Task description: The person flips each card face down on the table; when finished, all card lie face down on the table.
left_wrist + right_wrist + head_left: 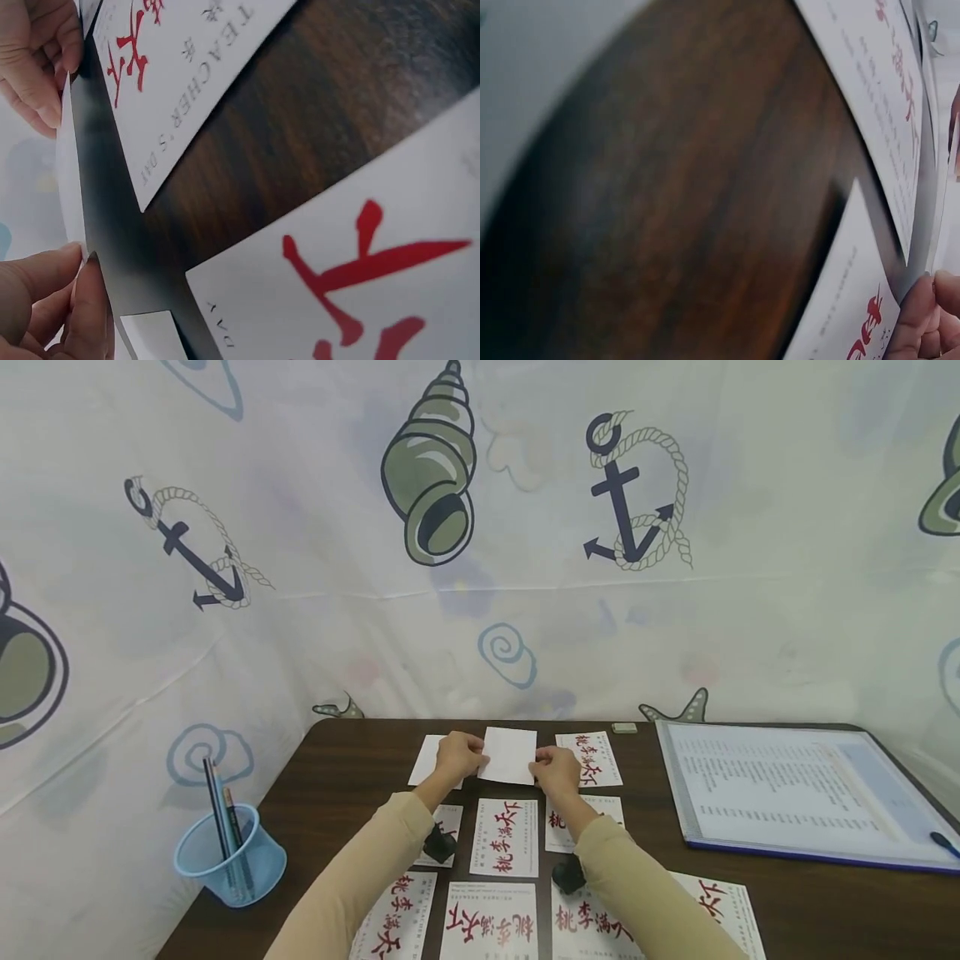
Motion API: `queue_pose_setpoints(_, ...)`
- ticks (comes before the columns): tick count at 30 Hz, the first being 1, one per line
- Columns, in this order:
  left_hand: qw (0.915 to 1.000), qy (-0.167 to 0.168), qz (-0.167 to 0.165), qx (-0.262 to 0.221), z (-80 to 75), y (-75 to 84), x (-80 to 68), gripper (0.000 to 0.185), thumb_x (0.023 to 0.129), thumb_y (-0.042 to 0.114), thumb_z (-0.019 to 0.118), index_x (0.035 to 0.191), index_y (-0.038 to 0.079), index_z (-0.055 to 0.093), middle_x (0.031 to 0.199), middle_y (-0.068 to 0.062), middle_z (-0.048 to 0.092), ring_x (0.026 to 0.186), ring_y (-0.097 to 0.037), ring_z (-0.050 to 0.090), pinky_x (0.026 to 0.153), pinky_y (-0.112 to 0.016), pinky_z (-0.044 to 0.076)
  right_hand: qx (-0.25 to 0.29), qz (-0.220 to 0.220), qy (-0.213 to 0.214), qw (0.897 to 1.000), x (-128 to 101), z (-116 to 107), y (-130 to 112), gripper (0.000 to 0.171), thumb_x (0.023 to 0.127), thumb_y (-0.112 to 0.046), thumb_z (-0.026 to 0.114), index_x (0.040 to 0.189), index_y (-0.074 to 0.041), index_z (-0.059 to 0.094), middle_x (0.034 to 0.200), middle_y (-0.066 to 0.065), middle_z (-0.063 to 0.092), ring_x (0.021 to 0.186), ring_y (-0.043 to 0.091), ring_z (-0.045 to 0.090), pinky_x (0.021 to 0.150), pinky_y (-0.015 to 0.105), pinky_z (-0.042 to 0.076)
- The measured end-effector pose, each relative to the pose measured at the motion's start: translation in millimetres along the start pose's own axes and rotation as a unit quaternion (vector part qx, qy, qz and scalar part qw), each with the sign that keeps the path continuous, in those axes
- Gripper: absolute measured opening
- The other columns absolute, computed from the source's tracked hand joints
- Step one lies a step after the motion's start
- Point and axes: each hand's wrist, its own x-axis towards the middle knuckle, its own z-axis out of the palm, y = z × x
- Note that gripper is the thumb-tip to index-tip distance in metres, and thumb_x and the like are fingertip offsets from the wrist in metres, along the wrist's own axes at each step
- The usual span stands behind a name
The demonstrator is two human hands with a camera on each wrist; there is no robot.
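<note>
White card (510,755) pinched between left hand (457,758) and right hand (558,771), above table (352,777).

A blue mesh pen cup (238,860) holding pencils (222,814) stands at the table's left; a clipboard with a printed list (795,789) lies right, a small eraser (624,727) near it.

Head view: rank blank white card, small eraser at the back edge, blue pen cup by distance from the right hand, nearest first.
1. blank white card: pinched by the right hand at its right edge.
2. small eraser: behind, to the right.
3. blue pen cup: far left, off the table's corner.
</note>
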Motion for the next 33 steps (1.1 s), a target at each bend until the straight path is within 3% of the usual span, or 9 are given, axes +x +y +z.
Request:
queue_pose_setpoints(5, 0.9994, -0.004, 0.004, 0.035, 3.9, -2.3, -0.3, 0.026, 0.077, 0.009, 0.075, 0.102, 0.000, 0.071, 0.090, -0.008, 0.068, 0.080, -0.019, 0.062, 0.068, -0.031, 0.052, -0.042, -0.015, -0.014, 0.999, -1, 0, 1, 0.024, 0.080, 0.000, 0.067, 0.103, 0.006, 0.067, 0.083, 0.016, 0.069, 0.056, 0.017, 0.064, 0.055, 0.028, 0.053)
queue_pose_setpoints(16, 0.9971, -0.003, 0.021, 0.073, 9.5, -3.0, -0.7, 0.025, 0.077, 0.008, 0.075, 0.100, 0.000, 0.071, 0.090, -0.008, 0.068, 0.078, -0.018, 0.061, 0.069, -0.031, 0.052, -0.081, -0.036, -0.002, 0.996, -6, -1, -2, 0.022, 0.078, 0.002, 0.068, 0.099, 0.007, 0.066, 0.080, 0.014, 0.069, 0.073, 0.025, 0.064, 0.069, 0.037, 0.052)
queue_pose_setpoints(25, 0.9934, 0.006, 0.066, 0.093, 5.7, 2.0, -1.1, 0.019, 0.075, 0.006, 0.075, 0.092, 0.000, 0.072, 0.080, -0.006, 0.066, 0.076, -0.019, 0.058, 0.072, -0.034, 0.051, -0.121, -0.055, 0.004, 0.991, -5, -2, -8, 0.020, 0.076, 0.002, 0.069, 0.095, 0.004, 0.063, 0.078, 0.015, 0.066, 0.073, 0.027, 0.062, 0.068, 0.039, 0.051)
queue_pose_setpoints(29, 0.9917, 0.000, 0.067, 0.110, 5.1, 2.6, -0.4, 0.015, 0.076, 0.007, 0.076, 0.088, 0.001, 0.071, 0.076, -0.004, 0.063, 0.069, -0.016, 0.053, 0.063, -0.030, 0.047, -0.121, -0.059, 0.010, 0.991, -3, -1, -4, 0.019, 0.076, 0.002, 0.069, 0.095, 0.004, 0.063, 0.079, 0.013, 0.065, 0.074, 0.025, 0.061, 0.069, 0.038, 0.050)
queue_pose_setpoints(33, 0.9915, -0.005, 0.053, 0.119, 5.3, 2.4, -0.6, 0.015, 0.076, 0.008, 0.076, 0.088, 0.002, 0.070, 0.074, -0.003, 0.061, 0.066, -0.016, 0.052, 0.058, -0.027, 0.043, -0.084, -0.064, 0.027, 0.994, 0, -4, 3, 0.021, 0.079, 0.001, 0.069, 0.099, 0.006, 0.064, 0.079, 0.013, 0.064, 0.073, 0.024, 0.060, 0.067, 0.036, 0.050)
